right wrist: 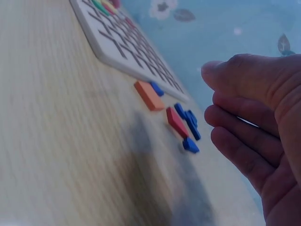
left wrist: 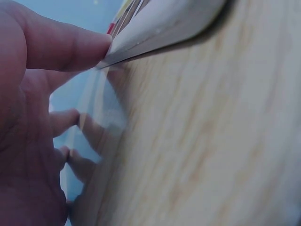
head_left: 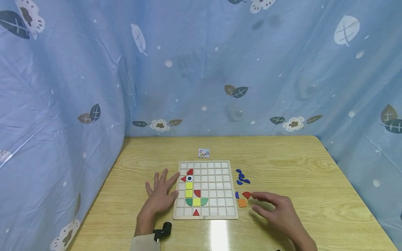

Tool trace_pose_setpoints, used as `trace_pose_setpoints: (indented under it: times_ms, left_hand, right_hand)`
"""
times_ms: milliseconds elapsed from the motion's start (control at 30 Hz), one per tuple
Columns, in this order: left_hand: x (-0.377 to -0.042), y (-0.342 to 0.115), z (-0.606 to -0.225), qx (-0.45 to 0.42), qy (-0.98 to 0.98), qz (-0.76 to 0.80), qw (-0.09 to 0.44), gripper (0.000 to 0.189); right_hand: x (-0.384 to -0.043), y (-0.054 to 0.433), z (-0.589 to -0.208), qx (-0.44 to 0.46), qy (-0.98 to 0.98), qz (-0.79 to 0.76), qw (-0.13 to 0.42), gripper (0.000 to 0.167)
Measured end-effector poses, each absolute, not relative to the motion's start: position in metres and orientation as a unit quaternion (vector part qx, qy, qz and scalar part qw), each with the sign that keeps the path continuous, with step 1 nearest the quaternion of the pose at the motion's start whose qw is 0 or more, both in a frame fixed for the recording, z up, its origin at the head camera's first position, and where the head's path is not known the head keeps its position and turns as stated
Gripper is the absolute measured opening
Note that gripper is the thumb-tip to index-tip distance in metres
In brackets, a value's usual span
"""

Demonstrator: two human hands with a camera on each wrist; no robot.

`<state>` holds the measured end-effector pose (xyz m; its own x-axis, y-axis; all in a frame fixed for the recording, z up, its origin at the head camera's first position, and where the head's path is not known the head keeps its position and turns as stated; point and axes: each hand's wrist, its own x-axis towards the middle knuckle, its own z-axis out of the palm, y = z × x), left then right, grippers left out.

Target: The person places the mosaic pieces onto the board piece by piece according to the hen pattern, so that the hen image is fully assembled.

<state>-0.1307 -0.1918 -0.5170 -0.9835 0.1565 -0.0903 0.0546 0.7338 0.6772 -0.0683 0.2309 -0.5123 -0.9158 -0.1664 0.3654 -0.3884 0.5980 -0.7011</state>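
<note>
A wooden grid board (head_left: 218, 193) lies flat on the table, with colored pieces set in its left columns. They include yellow squares (head_left: 189, 193), red triangles (head_left: 196, 212), green quarter-rounds (head_left: 204, 202) and a white eye tile (head_left: 190, 178). My left hand (head_left: 160, 197) has its fingers spread, and its thumb and forefinger rest at the board's left edge. Right of the board hovers my right hand (head_left: 277, 211), thumb and fingers apart with nothing between them. Closest to its fingertips lies a red piece (head_left: 246, 195). Beside that are an orange square (right wrist: 148, 96) and a blue piece (head_left: 237, 195).
Several blue pieces (head_left: 241, 177) lie in a loose group off the board's upper right. A small printed card (head_left: 203, 153) lies behind the board. Blue patterned curtain (head_left: 204, 69) hangs around the back and sides of the wooden table (head_left: 276, 157).
</note>
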Motion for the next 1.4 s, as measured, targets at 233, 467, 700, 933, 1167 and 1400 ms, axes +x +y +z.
trace_pose_setpoints:
  times_ms: [233,467,700,933,1167,1400]
  left_hand:
    - [-0.131,-0.192,-0.517,0.054,0.927,0.363,0.074,0.068]
    - [-0.131,-0.192,-0.518,0.057,0.927,0.364,0.073,0.068]
    - [-0.131,-0.193,-0.519,0.058,0.926,0.366,0.072,0.068]
    - [-0.131,-0.194,-0.520,0.059,0.926,0.366,0.073,0.068]
    - [-0.131,-0.193,-0.520,0.058,0.926,0.366,0.072,0.068]
    - [-0.131,-0.192,-0.519,0.059,0.926,0.367,0.073,0.068]
  right_hand:
    - [-0.065,0.237,-0.520,0.135,-0.892,0.415,0.118,0.034]
    - [-0.068,0.234,-0.528,0.141,-0.886,0.430,0.099,0.034]
    - [-0.074,0.225,-0.531,0.135,-0.893,0.422,0.082,0.035]
    - [-0.081,0.217,-0.530,0.151,-0.901,0.399,0.082,0.040]
    - [-0.085,0.211,-0.532,0.179,-0.901,0.382,0.100,0.046]
    - [-0.084,0.208,-0.534,0.192,-0.899,0.372,0.129,0.047]
